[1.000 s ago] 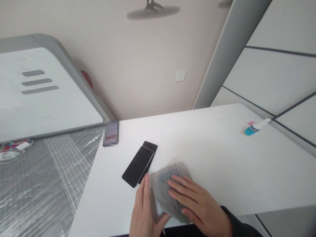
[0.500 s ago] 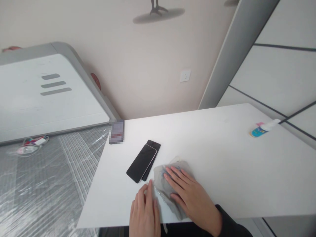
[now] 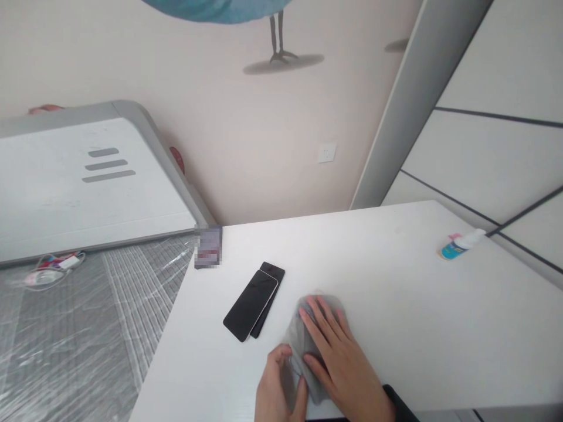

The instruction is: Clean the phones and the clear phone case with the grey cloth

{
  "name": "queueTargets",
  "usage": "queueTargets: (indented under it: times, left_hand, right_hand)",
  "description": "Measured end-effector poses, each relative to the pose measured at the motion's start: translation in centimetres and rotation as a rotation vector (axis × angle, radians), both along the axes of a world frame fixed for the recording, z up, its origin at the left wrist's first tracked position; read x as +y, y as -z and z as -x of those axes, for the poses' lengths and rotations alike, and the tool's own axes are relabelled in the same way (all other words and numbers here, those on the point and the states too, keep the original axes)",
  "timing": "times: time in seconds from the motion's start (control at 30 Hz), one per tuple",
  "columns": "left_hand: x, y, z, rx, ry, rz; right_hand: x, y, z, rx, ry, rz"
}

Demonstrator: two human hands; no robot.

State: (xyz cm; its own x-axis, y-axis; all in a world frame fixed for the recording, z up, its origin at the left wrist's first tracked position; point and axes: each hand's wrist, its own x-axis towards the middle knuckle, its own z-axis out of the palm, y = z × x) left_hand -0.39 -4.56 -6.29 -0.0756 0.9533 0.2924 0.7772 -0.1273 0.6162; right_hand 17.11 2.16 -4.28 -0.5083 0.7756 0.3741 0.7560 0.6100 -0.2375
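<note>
On the desk (image 3: 396, 275) I count two dark phones (image 3: 251, 296) stacked, one grey cloth (image 3: 308, 319), one small bottle (image 3: 457, 245). My right hand (image 3: 341, 360) presses flat, fingers spread, on the cloth; my left hand (image 3: 281, 390), cut off below, pinches its near edge

The wall (image 3: 246, 135) is a soft cream colour. A painted bird (image 3: 246, 23) stands on it, near a small white socket (image 3: 326, 153). A white table (image 3: 440, 328) sits in front. A white and grey board (image 3: 88, 181) leans on the left, over grey stuff wrapped in clear plastic (image 3: 79, 340).
</note>
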Motion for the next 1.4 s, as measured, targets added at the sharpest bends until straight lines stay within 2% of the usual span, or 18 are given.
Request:
queueTargets:
  times: [0.17,0.37,0.53,0.63,0.7,0.93,1.03,1.1,1.17,1.23,1.33,1.4]
  left_hand:
    - [-0.3,-0.1,0.0,-0.129,0.061,-0.021]
    - [0.2,-1.6,1.4,-0.161,0.238,-0.002]
    - [1.0,-2.2,1.6,-0.162,0.332,-0.030]
    - [1.2,-2.2,1.6,-0.149,0.344,-0.064]
    - [1.2,-2.3,1.6,-0.126,0.344,-0.081]
    - [1.3,-2.4,2.4,-0.005,0.413,-0.220]
    - [1.3,-2.7,2.6,0.031,0.409,-0.200]
    - [1.2,-3.3,2.6,0.053,0.412,-0.174]
    - [1.0,-4.0,2.7,0.105,0.421,-0.137]
    - [0.7,-4.5,2.9,0.181,0.433,-0.078]
    - [0.3,-4.5,2.8,0.239,0.409,0.029]
    - [0.3,-4.0,2.4,0.221,0.349,0.083]
  right_hand:
    - [0.1,-0.9,-0.5,0.084,0.052,-0.074]
    - [0.3,-3.1,-0.1,0.050,-0.312,-0.107]
    - [1.3,-3.8,-0.9,0.054,-0.165,-0.123]
    - [0.8,-3.9,-0.3,0.036,-0.304,-0.124]
    - [0.9,-4.0,-0.3,0.041,-0.324,-0.135]
    - [1.8,-4.6,-3.6,0.261,-0.187,-0.141]
    - [1.2,-5.5,-5.5,0.373,0.020,-0.170]
    - [0.8,-6.1,-6.5,0.443,0.185,-0.242]
    - [0.5,-6.6,-6.7,0.470,0.263,-0.309]
    - [0.4,-6.7,-6.1,0.409,0.206,-0.285]
    - [0.2,-6.1,-4.6,0.240,-0.014,-0.115]
    - [0.3,-5.3,-4.1,0.188,-0.085,-0.041]
